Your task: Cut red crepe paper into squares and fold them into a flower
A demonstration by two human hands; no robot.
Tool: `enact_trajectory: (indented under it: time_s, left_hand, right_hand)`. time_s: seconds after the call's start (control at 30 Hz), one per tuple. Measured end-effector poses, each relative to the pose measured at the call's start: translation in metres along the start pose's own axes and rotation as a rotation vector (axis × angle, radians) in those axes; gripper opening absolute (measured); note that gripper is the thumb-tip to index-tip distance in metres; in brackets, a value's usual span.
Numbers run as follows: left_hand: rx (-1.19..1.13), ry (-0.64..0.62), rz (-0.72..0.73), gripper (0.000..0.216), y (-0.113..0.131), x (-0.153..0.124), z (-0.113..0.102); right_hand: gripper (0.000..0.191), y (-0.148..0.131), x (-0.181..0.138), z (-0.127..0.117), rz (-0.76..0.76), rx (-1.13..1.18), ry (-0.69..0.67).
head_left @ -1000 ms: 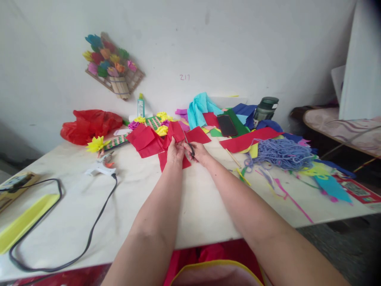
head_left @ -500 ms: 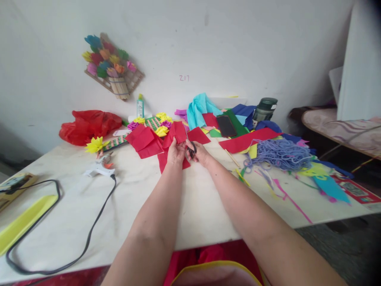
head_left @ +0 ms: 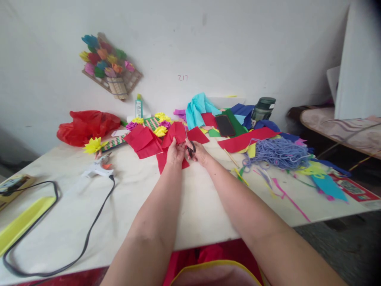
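Observation:
Between the thumb and fingers of my left hand [head_left: 176, 152] is a piece of red crepe paper [head_left: 177, 131], held up off the table. My right hand [head_left: 196, 151] is closed around the black handles of a pair of scissors [head_left: 191, 149]. The blades point up and away, at the right edge of the held paper; whether they touch it I cannot make out. More red paper squares [head_left: 143, 142] lie left of my left hand, and another red piece [head_left: 198, 136] rests beyond my right hand. Part of a red sheet [head_left: 162, 162] shows under my left wrist.
On the left are a white glue gun [head_left: 101, 169], its black cord [head_left: 99, 220] and a power strip [head_left: 16, 190]. Yellow paper flowers [head_left: 160, 131] stand behind the red squares. A phone [head_left: 225, 126], a bundle of blue-violet yarn [head_left: 278, 153] and a dark bottle [head_left: 264, 108] are on the right.
The whole view has shifted slightly, so things appear a little further left. Both hands keep the same hold on the red paper and the scissors.

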State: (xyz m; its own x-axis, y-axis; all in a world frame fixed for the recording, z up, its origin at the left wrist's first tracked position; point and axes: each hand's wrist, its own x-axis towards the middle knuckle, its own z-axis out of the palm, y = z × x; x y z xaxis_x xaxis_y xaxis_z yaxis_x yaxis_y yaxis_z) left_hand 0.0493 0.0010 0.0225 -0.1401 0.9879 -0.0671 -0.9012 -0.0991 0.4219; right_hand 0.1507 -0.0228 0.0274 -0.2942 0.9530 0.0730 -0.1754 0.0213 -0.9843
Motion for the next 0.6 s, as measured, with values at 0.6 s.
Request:
enact_trajectory:
  time_s: [0.6]
  left_hand:
    - [-0.025, 0.019, 0.010, 0.018, -0.0018, 0.0022, -0.0020]
  right_hand:
    - [0.046, 0.0024, 0.0020, -0.0020, -0.023, 0.021, 0.025]
